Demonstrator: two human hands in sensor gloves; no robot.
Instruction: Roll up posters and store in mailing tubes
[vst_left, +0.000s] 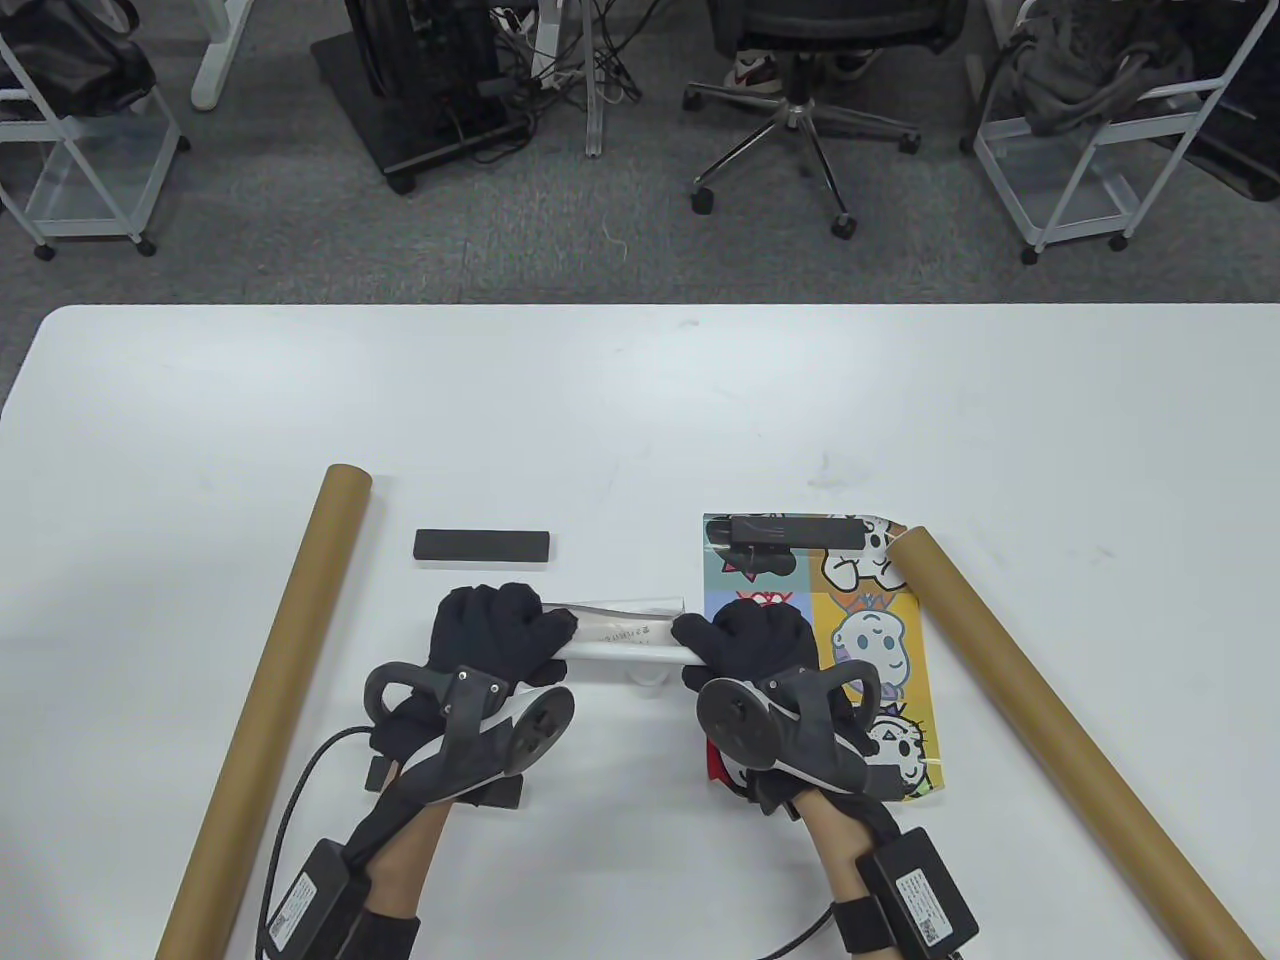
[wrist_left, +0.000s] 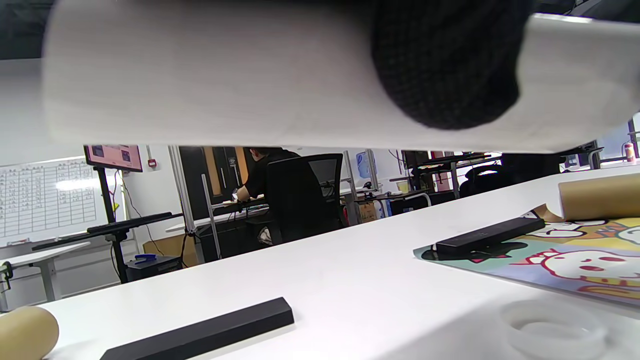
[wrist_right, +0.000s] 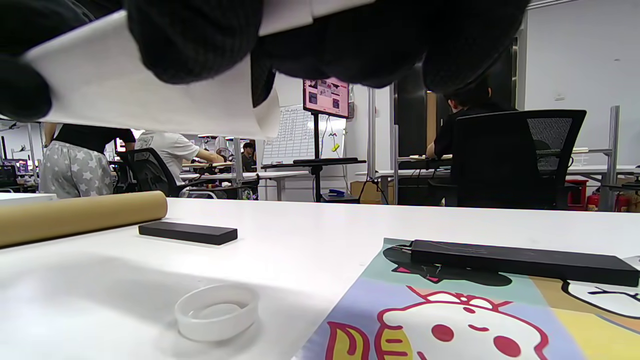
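Both hands are up off the white table (vst_left: 640, 400), sharing one rolled white poster (vst_left: 625, 640) that runs level from nine to three o'clock between them. The left hand (vst_left: 490, 630) has its black-gloved fingers curled round the roll's nine o'clock end; in the left wrist view a gloved fingertip (wrist_left: 445, 60) wraps across the white paper. The right hand (vst_left: 755, 645) clamps the three o'clock end, fingers (wrist_right: 195, 40) folded over the sheet in the right wrist view, where a loose paper edge hangs down.

Under the roll, a clear plastic ring (wrist_right: 216, 311) lies on the tabletop, apart from everything. At three o'clock of it, a flat colourful cartoon poster (vst_left: 870, 640) lies partly under the right hand, with a black rectangular bar (vst_left: 795, 530) weighting its twelve o'clock edge. A second black bar (vst_left: 482, 546) sits on bare table at twelve o'clock of the left hand.

One brown cardboard mailing tube (vst_left: 275, 690) lies far out at nine o'clock. The other brown tube (vst_left: 1060, 730) slants away at three o'clock, its upper end resting on the cartoon poster's corner.
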